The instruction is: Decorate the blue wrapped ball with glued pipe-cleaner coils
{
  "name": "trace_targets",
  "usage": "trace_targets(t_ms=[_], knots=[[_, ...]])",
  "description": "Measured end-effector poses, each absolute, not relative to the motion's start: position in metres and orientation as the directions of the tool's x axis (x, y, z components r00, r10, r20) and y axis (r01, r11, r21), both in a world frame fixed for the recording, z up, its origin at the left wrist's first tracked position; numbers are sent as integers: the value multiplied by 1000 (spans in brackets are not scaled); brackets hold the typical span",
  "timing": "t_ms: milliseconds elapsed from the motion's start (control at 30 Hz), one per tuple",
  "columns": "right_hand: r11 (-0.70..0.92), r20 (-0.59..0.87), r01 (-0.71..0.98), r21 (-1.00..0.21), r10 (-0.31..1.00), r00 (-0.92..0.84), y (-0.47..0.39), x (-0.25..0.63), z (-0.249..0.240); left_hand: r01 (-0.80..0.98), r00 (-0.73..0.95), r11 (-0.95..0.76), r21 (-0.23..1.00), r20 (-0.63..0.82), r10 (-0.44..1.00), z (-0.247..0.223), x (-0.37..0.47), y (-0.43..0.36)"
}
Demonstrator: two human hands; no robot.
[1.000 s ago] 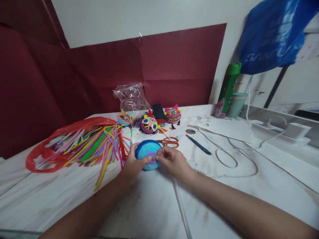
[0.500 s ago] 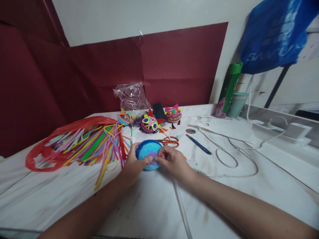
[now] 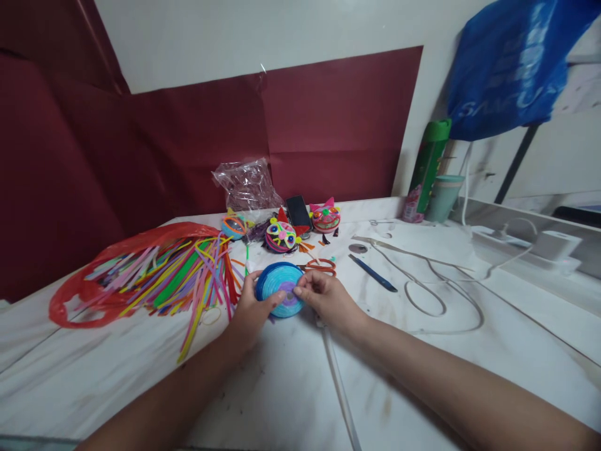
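Note:
A round disc of coiled pipe cleaners (image 3: 277, 285), dark blue at the rim, light blue inside and purple at the middle, is held tilted above the table. My left hand (image 3: 253, 304) grips its left side, the thumb lying across the front toward the purple centre. At the right side, my right hand (image 3: 326, 297) has its thumb and fingers pinched against the disc near the purple part; whether a loose end is between them is hidden. Just behind the disc lie orange-handled scissors (image 3: 322, 267), partly covered.
Left, a red plastic bag (image 3: 70, 307) spills many coloured pipe cleaners (image 3: 173, 275). Behind are decorated animal-face balls (image 3: 282, 237), a phone (image 3: 298, 212) and clear wrapping (image 3: 248, 185). Right lie a blue craft knife (image 3: 373, 273) and a looping cable (image 3: 451, 307). A pale stick (image 3: 340, 388) lies in front.
My right fingers have shifted slightly on the disc, and more of its purple centre shows. My left hand keeps its grip. The view has tilted a little.

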State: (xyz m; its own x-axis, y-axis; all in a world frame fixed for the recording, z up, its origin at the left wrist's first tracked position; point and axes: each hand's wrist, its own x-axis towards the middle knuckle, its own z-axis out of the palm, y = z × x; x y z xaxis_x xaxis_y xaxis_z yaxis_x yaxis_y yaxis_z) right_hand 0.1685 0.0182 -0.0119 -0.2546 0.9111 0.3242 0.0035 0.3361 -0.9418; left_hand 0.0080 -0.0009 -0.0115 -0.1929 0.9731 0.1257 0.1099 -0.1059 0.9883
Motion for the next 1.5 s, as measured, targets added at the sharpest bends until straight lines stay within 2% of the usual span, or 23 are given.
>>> trace_targets(t_ms=[133, 333, 567, 767, 900, 1033, 1200, 1367, 1500], knots=[[326, 332, -62, -943, 922, -198, 18, 167, -12, 28, -170, -105, 994, 108, 979, -14, 6, 3], [371, 365, 68, -926, 927, -83, 16, 165, -15, -84, -169, -122, 989, 107, 980, -10, 7, 1], [393, 386, 65, -917, 917, -99, 21, 167, -18, -178, -99, -127, 976, 111, 989, -5, 6, 0], [475, 454, 156, -866, 878, -153, 25, 177, -13, -139, -104, -62, 988, 47, 993, -3, 3, -1], [561, 524, 198, -804, 825, -209, 23, 179, -8, -71, -16, -57, 996, 56, 998, -4, 2, -2], [558, 514, 214, -801, 826, -230, 21, 179, -8, -42, -1, -12, 999, 12, 1000, -2, 0, -3], [572, 526, 192, -798, 815, -243, 19, 178, -8, -21, 11, -23, 1000, 23, 1000, 2, 0, -4], [476, 446, 136, -869, 872, -200, 26, 189, 9, -60, -90, -50, 997, 45, 995, 6, 3, -2], [418, 388, 250, -873, 907, -161, 43, 214, 27, -153, -176, -86, 984, 58, 983, 10, -4, 5]])
